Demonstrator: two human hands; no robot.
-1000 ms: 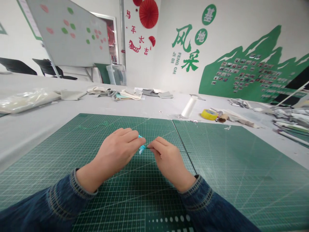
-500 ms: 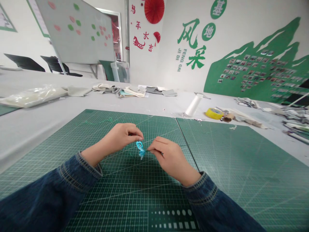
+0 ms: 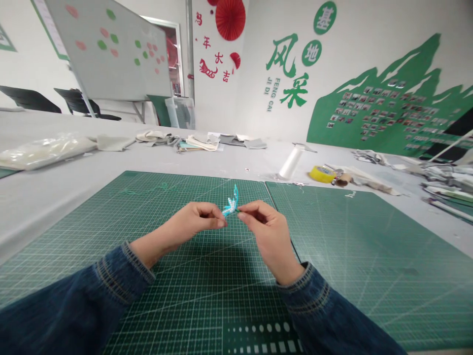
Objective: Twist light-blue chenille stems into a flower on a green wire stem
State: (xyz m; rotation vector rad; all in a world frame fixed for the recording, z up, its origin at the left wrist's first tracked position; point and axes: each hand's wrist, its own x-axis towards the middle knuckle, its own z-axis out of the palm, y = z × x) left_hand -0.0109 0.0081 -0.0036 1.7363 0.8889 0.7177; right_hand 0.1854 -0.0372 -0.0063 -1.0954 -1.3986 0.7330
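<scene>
A small blue and white ornament (image 3: pixel 231 203) is held up between both hands, above a green cutting mat (image 3: pixel 185 296) with a white grid. My left hand (image 3: pixel 197 219) pinches its lower left tip between thumb and fingers. From the other side, my right hand (image 3: pixel 264 229) pinches a small dark green part at the ornament's right edge. One thin blue piece of the ornament points upward. Both sets of fingertips are close together, with the ornament between them.
A second green mat (image 3: pixel 369 256) adjoins on the right. Beyond the mats lie a white roll (image 3: pixel 291 161), yellow tape (image 3: pixel 322 173), fabric scraps (image 3: pixel 201 143) and a plastic-wrapped bundle (image 3: pixel 48 150). Green thread (image 3: pixel 162 187) rests on the mat's far left part.
The ornament has been turned and raised slightly, its long blue piece now upward. My left hand has moved right and a little down; my right hand has shifted slightly right and up.
</scene>
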